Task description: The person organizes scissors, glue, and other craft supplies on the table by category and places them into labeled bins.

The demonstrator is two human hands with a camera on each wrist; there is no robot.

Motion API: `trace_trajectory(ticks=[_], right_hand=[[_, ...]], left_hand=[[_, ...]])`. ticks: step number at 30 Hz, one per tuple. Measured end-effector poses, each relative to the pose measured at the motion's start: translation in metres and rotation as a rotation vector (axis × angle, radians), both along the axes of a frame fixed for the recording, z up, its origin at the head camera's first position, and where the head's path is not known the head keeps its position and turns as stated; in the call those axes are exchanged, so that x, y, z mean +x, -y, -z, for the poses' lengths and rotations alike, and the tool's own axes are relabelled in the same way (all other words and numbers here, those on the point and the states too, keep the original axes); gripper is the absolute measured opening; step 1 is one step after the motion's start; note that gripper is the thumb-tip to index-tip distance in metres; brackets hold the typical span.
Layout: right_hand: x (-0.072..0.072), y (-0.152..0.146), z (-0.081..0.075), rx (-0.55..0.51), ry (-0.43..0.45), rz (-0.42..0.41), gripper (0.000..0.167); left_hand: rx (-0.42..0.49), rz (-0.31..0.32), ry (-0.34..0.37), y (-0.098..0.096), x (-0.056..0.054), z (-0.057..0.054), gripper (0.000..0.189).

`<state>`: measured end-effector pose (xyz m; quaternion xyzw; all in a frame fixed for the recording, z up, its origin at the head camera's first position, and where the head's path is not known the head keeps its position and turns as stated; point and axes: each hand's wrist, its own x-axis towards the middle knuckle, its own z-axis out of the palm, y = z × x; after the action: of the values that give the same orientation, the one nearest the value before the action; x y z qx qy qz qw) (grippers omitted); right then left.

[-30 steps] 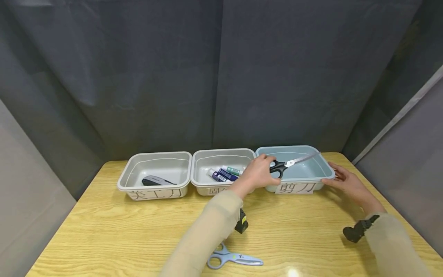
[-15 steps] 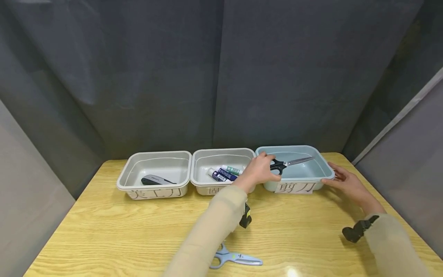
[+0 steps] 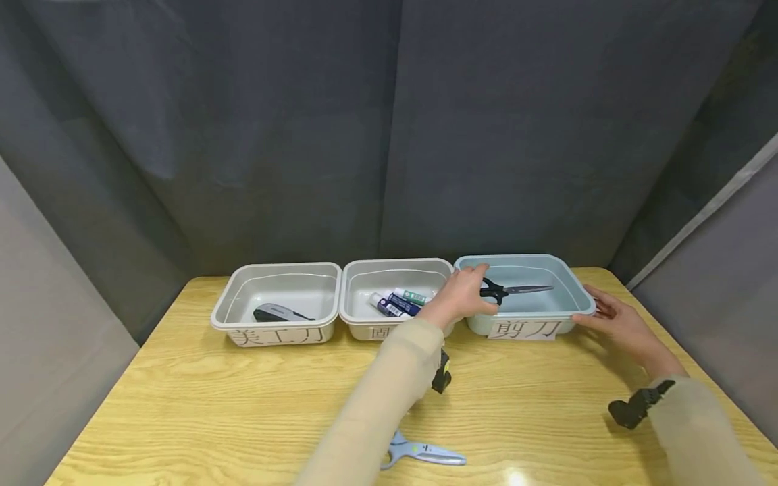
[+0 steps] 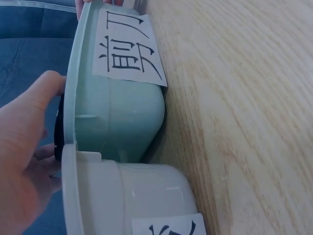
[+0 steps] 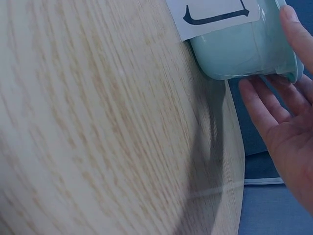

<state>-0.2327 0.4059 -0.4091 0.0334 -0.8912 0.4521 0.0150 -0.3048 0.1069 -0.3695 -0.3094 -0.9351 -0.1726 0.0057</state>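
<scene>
My left hand (image 3: 458, 295) reaches over the near left corner of a pale blue plastic bin (image 3: 535, 316). Its thumb and fingers hold the black handles of a pair of scissors (image 3: 507, 290), whose metal blades point right inside the bin. In the left wrist view a dark bit of handle (image 4: 59, 129) shows between thumb and fingers behind the rim. My right hand (image 3: 620, 331) grips the bin's right end, thumb at the front rim and fingers round the side. Light blue scissors (image 3: 425, 452) lie on the table, their handles partly hidden by my left sleeve.
Left of the blue bin stand two off-white bins in a row. The middle bin (image 3: 398, 263) holds several glue sticks (image 3: 404, 304); the left bin (image 3: 276, 268) holds a grey utility knife (image 3: 279, 312). Paper labels are on their fronts. A dark curtain (image 3: 292, 135) hangs behind the wooden table (image 3: 243, 405).
The black-handled scissors have come down into the blue bin, their blades swinging from slanting up to nearly level. My right hand keeps its hold on the bin. The view has shifted slightly.
</scene>
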Motion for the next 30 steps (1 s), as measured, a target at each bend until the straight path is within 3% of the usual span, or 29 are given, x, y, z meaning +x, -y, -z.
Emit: trace_trajectory(ticks=[6,16,24,30], right_hand=[[-0.0008,0.0006,0.0002,-0.002,-0.005,-0.012,0.079],[-0.0054,0.0052,0.0038,-0.008,0.006,-0.025,0.08],[-0.0043,0.0051,0.0038,-0.019,0.007,-0.026,0.081],[-0.0082,0.0051,0.0039,-0.021,0.002,-0.035,0.081]], left_hand=[[-0.049,0.01,-0.037,-0.0022,-0.0047,-0.0008,0.079],[-0.039,-0.033,0.121,0.0026,-0.004,-0.0007,0.097],[-0.11,0.009,0.097,0.0023,-0.0027,-0.0034,0.074],[-0.108,0.011,0.079,0.0047,-0.0053,-0.0002,0.063]])
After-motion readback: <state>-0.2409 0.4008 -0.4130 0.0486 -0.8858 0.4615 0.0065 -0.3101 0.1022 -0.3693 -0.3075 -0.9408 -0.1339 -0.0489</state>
